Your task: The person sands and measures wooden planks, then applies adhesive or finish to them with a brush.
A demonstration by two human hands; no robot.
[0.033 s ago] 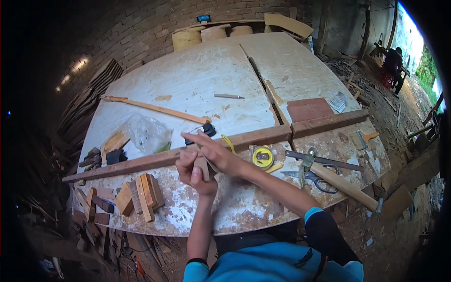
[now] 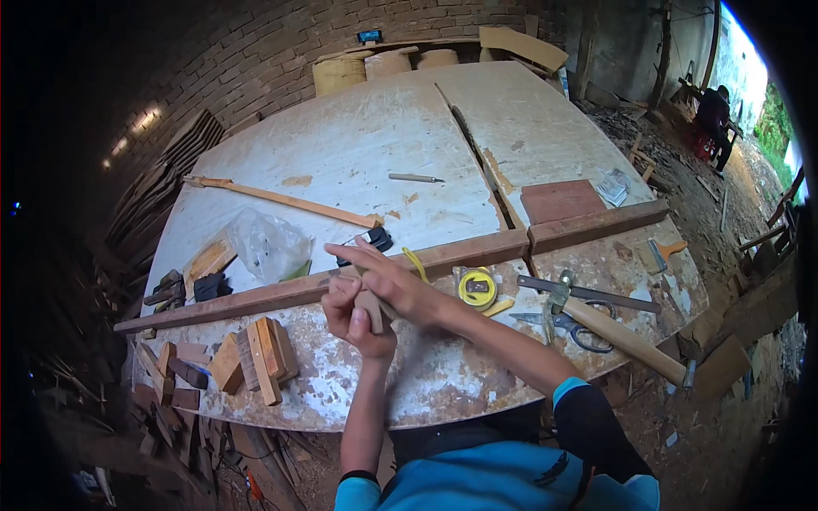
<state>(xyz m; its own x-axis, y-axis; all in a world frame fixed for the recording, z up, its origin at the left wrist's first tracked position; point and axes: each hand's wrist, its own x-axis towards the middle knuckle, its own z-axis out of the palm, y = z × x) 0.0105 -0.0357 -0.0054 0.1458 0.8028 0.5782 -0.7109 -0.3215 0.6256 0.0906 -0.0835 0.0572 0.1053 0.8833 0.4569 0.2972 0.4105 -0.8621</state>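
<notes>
My left hand (image 2: 358, 328) grips a small pale wooden block (image 2: 371, 308) above the front strip of the workbench. My right hand (image 2: 392, 289) lies across it with fingers stretched to the left, touching the block; its thumb is hidden. Just behind them are a long brown wooden bar (image 2: 469, 247) and a black object (image 2: 379, 238). A yellow tape measure (image 2: 477, 288) sits right of my hands. Further right lie a hammer (image 2: 622, 339), scissors (image 2: 588, 336) and a metal strip (image 2: 630, 302). Several wood blocks (image 2: 264, 358) rest at the left.
The workbench (image 2: 324, 128) has a long gap. On it are a plastic bag (image 2: 268, 247), a wooden stick (image 2: 290, 198), a thin tool (image 2: 413, 177), a reddish board (image 2: 562, 199) and a scraper (image 2: 665, 254). Planks (image 2: 158, 192) lean at left; a seated person (image 2: 714, 123) is at back right.
My hands and the block have shifted very slightly, with my right fingers a little further left. The things on the bench look unchanged.
</notes>
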